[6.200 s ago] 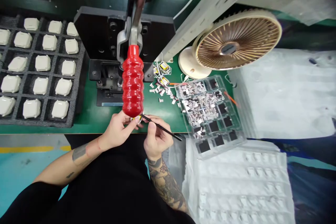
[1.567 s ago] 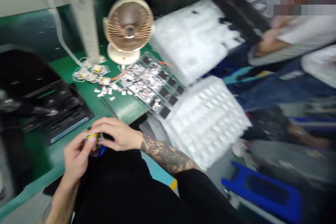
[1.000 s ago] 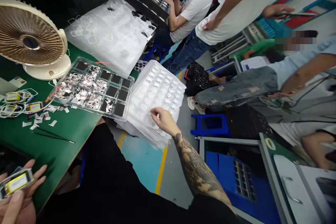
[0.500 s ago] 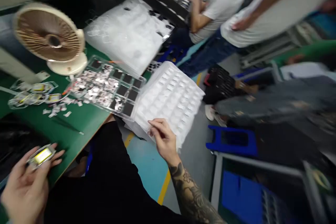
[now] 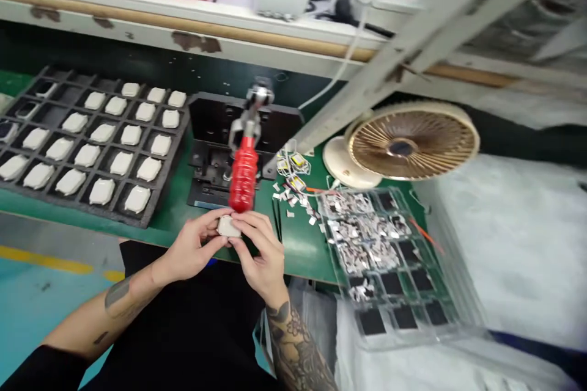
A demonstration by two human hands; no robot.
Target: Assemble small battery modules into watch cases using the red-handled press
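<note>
Between my two hands, at the front edge of the bench, is a small white casing (image 5: pixel 228 226) with rounded corners. My left hand (image 5: pixel 190 248) grips its left side between thumb and fingers. My right hand (image 5: pixel 265 255) pinches the right side, with fingertips over the top edge. The casing's underside is hidden. Just beyond the fingers stands a black clamp fixture (image 5: pixel 213 165) with a red-handled lever (image 5: pixel 244 174). A pair of dark tweezers (image 5: pixel 277 220) lies on the green bench to the right of the fixture.
On the left, a dark divided tray (image 5: pixel 151 198) holds several similar white casings. A beige fan (image 5: pixel 398 146) stands behind a clear compartment tray (image 5: pixel 367 339) of small silvery pieces. Wired yellow-edged parts (image 5: pixel 297 164) lie beside loose white bits. A slanted metal post (image 5: pixel 339 98) rises behind.
My view has swung left to the bench fixture. My right hand has left the white moulded tray and joined my left. Both now hold the casing, turned white side up.
</note>
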